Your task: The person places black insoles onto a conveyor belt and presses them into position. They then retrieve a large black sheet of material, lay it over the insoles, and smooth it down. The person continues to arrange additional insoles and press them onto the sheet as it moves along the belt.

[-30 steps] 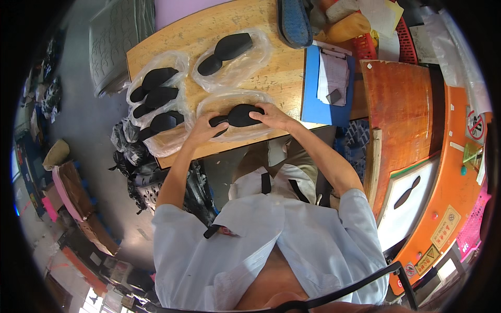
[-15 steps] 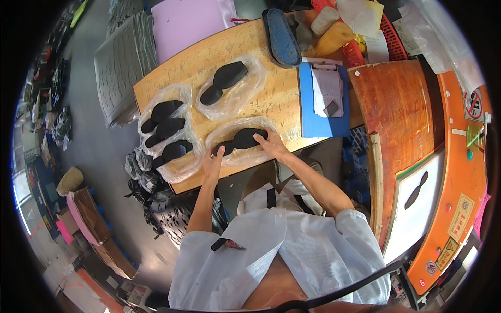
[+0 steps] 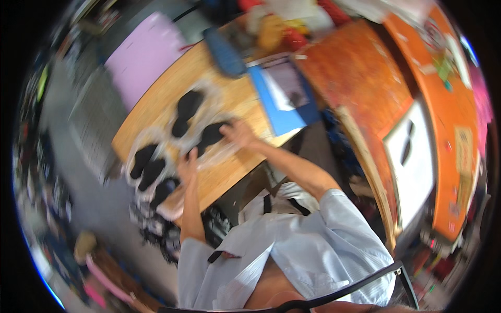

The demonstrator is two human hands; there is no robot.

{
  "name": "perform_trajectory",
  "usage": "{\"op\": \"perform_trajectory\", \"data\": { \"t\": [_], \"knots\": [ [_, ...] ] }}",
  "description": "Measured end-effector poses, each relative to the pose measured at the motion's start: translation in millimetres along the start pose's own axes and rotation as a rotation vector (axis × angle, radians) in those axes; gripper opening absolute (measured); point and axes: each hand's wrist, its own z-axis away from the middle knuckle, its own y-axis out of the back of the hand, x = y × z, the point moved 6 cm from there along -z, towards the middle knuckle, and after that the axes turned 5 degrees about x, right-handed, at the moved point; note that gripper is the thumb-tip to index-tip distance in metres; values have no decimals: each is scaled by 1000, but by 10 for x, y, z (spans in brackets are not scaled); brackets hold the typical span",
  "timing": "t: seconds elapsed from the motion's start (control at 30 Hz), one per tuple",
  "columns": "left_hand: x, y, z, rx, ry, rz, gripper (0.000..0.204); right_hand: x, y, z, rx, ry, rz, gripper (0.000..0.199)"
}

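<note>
Both hands are at a black shoe sole (image 3: 212,135), which lies with crinkled clear plastic on a wooden table (image 3: 241,166). At its near-left end is my left hand (image 3: 187,167), fingers closed on the edge. My right hand (image 3: 240,134) is closed over the opposite end, with the thumb on top. Motion blurs the fingertips. Just beyond lies another black sole (image 3: 189,106) on clear plastic. Several more black soles (image 3: 152,171) in plastic lie at the table's left end.
A blue clipboard (image 3: 286,123) with papers and a blue sole-shaped piece (image 3: 223,54) lie toward the back. An orange-brown board (image 3: 352,70) stands at right, near an orange panel (image 3: 448,172). A pink sheet (image 3: 147,55) is beyond the table.
My view has turned, so the table appears further left and tilted. Both hands have moved the held sole away from the near edge, closer to the sole beyond it. The clipboard's papers look shifted.
</note>
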Motion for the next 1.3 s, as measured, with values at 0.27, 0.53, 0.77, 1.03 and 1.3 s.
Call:
{"op": "perform_trajectory", "data": {
  "t": [0.27,0.53,0.77,1.03,1.3],
  "knots": [
    [481,-210,719,138,-239,-177,40,-48,1792,1921,498,104,-27,13],
    [2615,-2036,2207,-678,-524,282,27,448,4772,3741,1393,49,810,47],
    [4084,-3732,3116,-1014,-555,222,48,1353,5281,3741,1144,-166,795,61],
    [4551,-5185,3198,-1232,-123,132,42,865,4773,3208,1067,-61,576,64],
    [4570,-5087,2768,-1139,-154,117,45,1063,4513,4084,1173,196,262,29]
  ]
}}
